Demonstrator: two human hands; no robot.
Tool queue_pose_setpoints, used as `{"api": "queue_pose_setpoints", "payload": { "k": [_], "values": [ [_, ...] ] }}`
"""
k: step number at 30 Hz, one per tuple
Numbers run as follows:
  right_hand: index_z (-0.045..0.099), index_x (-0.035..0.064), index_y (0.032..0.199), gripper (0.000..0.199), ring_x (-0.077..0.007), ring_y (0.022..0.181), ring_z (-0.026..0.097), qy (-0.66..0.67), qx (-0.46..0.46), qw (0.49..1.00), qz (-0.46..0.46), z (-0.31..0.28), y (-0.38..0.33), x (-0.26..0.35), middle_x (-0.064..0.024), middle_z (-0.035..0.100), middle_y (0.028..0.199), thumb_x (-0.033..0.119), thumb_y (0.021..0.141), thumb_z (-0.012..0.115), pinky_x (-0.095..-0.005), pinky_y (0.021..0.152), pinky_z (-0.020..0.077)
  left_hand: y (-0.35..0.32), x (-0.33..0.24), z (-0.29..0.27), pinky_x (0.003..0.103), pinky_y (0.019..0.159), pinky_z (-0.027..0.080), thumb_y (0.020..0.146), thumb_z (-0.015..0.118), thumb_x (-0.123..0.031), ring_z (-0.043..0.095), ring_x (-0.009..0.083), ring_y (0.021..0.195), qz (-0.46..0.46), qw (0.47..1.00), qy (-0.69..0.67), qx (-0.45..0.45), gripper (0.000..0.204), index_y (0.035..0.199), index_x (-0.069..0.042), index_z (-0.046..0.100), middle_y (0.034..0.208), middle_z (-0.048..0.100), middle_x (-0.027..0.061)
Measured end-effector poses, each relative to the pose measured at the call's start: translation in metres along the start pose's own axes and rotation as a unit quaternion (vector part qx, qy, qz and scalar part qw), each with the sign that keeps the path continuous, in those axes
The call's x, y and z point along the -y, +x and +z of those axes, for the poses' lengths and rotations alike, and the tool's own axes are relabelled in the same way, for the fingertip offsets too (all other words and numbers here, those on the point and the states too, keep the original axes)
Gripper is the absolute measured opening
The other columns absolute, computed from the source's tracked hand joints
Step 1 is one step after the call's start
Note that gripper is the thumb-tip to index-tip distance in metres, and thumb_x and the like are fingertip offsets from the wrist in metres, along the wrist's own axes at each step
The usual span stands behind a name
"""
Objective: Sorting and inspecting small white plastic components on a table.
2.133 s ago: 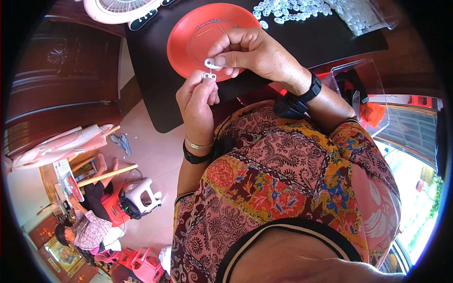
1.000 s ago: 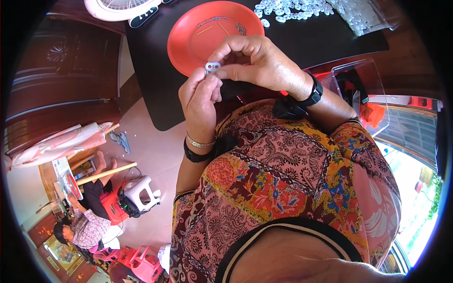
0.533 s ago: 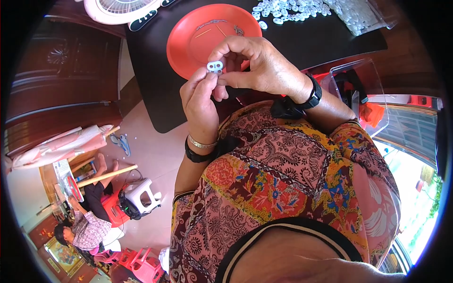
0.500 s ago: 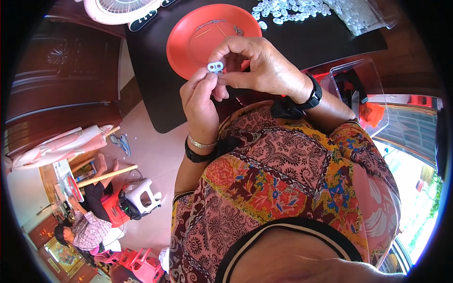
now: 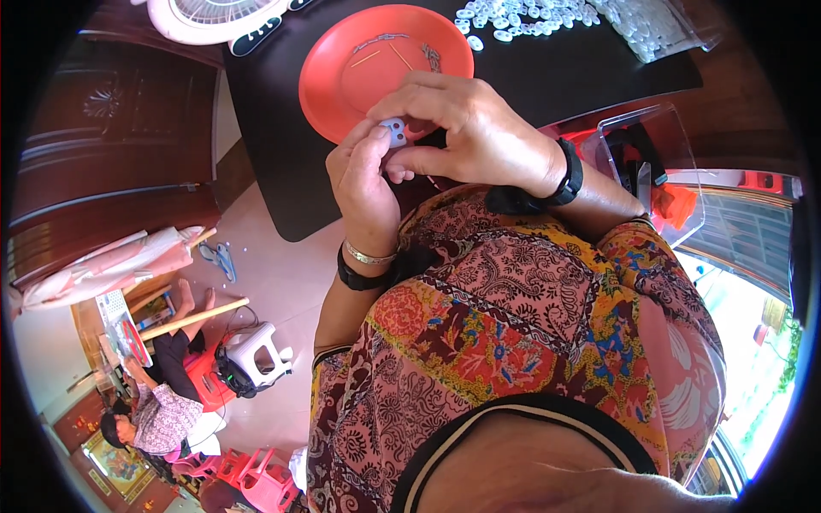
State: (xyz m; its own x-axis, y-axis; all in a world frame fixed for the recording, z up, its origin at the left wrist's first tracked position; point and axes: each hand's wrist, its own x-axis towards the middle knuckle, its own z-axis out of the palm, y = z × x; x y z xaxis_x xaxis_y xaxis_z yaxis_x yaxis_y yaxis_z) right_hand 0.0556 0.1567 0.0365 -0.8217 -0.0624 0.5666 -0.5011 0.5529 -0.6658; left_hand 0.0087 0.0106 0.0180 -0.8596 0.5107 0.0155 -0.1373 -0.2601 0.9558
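A small pale plastic piece with round holes (image 5: 395, 131) is held up over the near rim of a red plate (image 5: 329, 81). My left hand (image 5: 366, 175) pinches it between thumb and fingers from the left. Curled around its other side, my right hand (image 5: 479, 124) has its fingers above the piece and its thumb below, covering part of it. Whether the right fingers hold a tiny part as well is hidden. In the plate lie small grey metal bits (image 5: 432, 58) and two thin yellowish sticks (image 5: 366, 58).
Many small whitish plastic pieces (image 5: 530, 19) lie on the dark table (image 5: 547, 90), beside a clear bag of more (image 5: 646, 30). A fan (image 5: 218, 15) stands at far left. Right of me is a clear box (image 5: 684, 141). Another person (image 5: 167, 415) sits at lower left.
The plastic piece has turned and tilted between my fingers. My right hand has shifted slightly left and down, closing over more of it.
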Motion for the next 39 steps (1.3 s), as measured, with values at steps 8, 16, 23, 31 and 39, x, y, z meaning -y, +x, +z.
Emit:
{"api": "queue_pose_setpoints", "payload": {
  "k": [8, 16, 23, 31, 39],
  "values": [
    [0.062, 0.0059, 0.097, 0.026, -0.0281, 0.076, 0.062, -0.107, -0.033, 0.992, -0.06, 0.005, -0.004, 0.002, -0.0095, 0.06, 0.081, 0.012, 0.073, 0.068, -0.0368, 0.067, 0.051, -0.003, 0.008, -0.006, 0.021, 0.051, 0.036, 0.091, 0.044, -0.018, 0.049, 0.0077, 0.053, 0.04, 0.999, 0.029, -0.012, 0.029, 0.087, 0.005, 0.062, 0.065, 0.057, 0.0032],
    [0.063, 0.0026, 0.098, 0.027, -0.0276, 0.074, 0.065, -0.13, 0.009, 0.99, -0.058, 0.013, -0.011, 0.002, -0.0105, 0.065, 0.082, 0.01, 0.074, 0.07, -0.0355, 0.064, 0.0538, -0.008, 0.017, -0.012, 0.022, 0.051, 0.036, 0.089, 0.044, -0.012, 0.049, 0.0098, 0.053, 0.061, 0.998, 0.003, -0.005, 0.026, 0.078, 0.005, 0.06, 0.064, 0.057, 0.0052],
    [0.063, 0.0033, 0.096, 0.022, -0.0269, 0.073, 0.065, -0.119, 0.019, 0.99, -0.077, 0.009, -0.009, -0.002, -0.0097, 0.065, 0.081, 0.009, 0.075, 0.069, -0.0353, 0.063, 0.0536, -0.009, 0.015, -0.008, 0.023, 0.052, 0.036, 0.087, 0.043, -0.012, 0.047, 0.0114, 0.053, 0.075, 0.997, 0.002, -0.006, 0.026, 0.078, 0.007, 0.059, 0.062, 0.055, 0.0066],
    [0.069, 0.0043, 0.093, 0.016, -0.0173, 0.076, 0.066, -0.407, -0.117, 0.906, 0.018, -0.112, 0.036, -0.015, -0.0093, 0.069, 0.085, 0.017, 0.084, 0.068, -0.0291, 0.067, 0.0526, -0.009, 0.022, -0.022, 0.025, 0.056, 0.038, 0.087, 0.045, -0.013, 0.044, 0.0105, 0.055, 0.085, 0.996, -0.002, 0.011, 0.025, 0.082, 0.005, 0.061, 0.059, 0.049, 0.0037],
    [0.067, 0.0015, 0.094, 0.019, -0.0331, 0.093, 0.061, -0.507, -0.198, 0.836, -0.073, -0.189, 0.057, -0.046, -0.016, 0.066, 0.1, 0.012, 0.078, 0.063, -0.0374, 0.082, 0.0487, -0.009, 0.027, -0.023, 0.025, 0.056, 0.038, 0.088, 0.043, -0.013, 0.044, 0.0115, 0.055, 0.09, 0.995, 0.004, 0.036, 0.026, 0.082, 0.005, 0.06, 0.059, 0.048, 0.0041]
  ]
}}
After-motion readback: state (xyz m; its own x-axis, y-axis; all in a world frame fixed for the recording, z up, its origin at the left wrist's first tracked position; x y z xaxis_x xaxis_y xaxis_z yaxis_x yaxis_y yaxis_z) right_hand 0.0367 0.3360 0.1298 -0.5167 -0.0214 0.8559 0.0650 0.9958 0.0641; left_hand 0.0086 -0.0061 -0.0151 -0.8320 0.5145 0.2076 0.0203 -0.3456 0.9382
